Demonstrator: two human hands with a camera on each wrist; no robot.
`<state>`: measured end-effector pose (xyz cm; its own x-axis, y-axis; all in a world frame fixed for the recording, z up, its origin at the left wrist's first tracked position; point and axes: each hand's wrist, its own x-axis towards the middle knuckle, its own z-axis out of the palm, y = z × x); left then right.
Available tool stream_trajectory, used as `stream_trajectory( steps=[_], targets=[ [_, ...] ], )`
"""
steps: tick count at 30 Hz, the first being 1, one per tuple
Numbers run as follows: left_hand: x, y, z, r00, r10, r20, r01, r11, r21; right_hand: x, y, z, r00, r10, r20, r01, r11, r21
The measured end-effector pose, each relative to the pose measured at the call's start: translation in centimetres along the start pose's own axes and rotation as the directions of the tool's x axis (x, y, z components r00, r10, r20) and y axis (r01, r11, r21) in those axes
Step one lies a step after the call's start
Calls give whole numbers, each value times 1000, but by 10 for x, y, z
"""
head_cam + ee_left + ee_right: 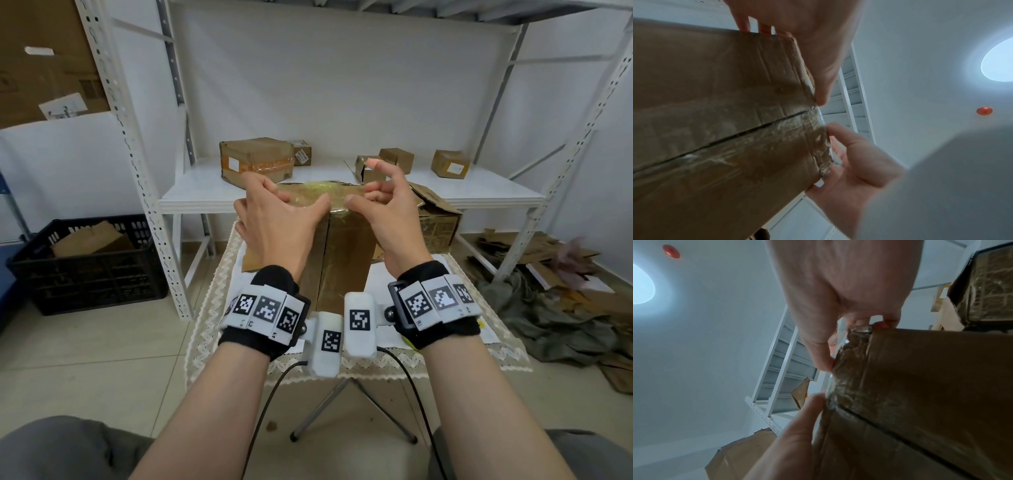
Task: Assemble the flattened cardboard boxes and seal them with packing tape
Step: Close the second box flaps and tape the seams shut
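I have the cardboard box (342,246) standing on the small table (479,329) in front of me, and both my hands are at its far upper edge, where the clear packing tape (322,192) goes over the seam between the two flaps. My left hand (274,222) lies spread on the top of the box, the fingers curved over the far edge and the thumb (318,205) pointing to the seam; it presses on the cardboard and does not close around anything. My right hand (383,205) is just beside it on the other side of the seam. Its thumb and some bent fingers touch the wrinkled tape at the edge, while the index finger (376,164) stands up free in the air. From the wrist views I see the thumb tips of both hands at the corner of the flaps, on the crumpled tape, but I cannot tell if the right fingers really pinch the tape or only push it. Behind the box is a white shelf (205,192) with several closed small boxes (257,157), and on the floor at my left a black crate (85,274) with cardboard in it.
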<state>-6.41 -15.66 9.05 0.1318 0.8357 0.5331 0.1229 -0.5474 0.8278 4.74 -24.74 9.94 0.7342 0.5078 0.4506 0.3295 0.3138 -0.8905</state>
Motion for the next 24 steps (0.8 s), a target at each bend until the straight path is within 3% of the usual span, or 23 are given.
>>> stream_trajectory(
  steps=[9, 15, 19, 24],
  targets=[
    [2, -3, 0, 1000, -14, 0, 14, 998, -59, -19, 17, -16, 987, -35, -158, 61, 985, 163],
    [2, -6, 1, 1000, -12, 7, 12, 997, -73, -16, 8, -23, 982, -27, -186, 61, 982, 179],
    [2, -7, 0, 1000, -1, 9, 2, 997, -77, -10, 8, -29, 984, 117, -132, -77, 959, 274],
    [1, -7, -1, 1000, 0, 9, 1, 997, -79, -6, 7, -32, 945, 321, -65, -269, 873, 406]
  ],
)
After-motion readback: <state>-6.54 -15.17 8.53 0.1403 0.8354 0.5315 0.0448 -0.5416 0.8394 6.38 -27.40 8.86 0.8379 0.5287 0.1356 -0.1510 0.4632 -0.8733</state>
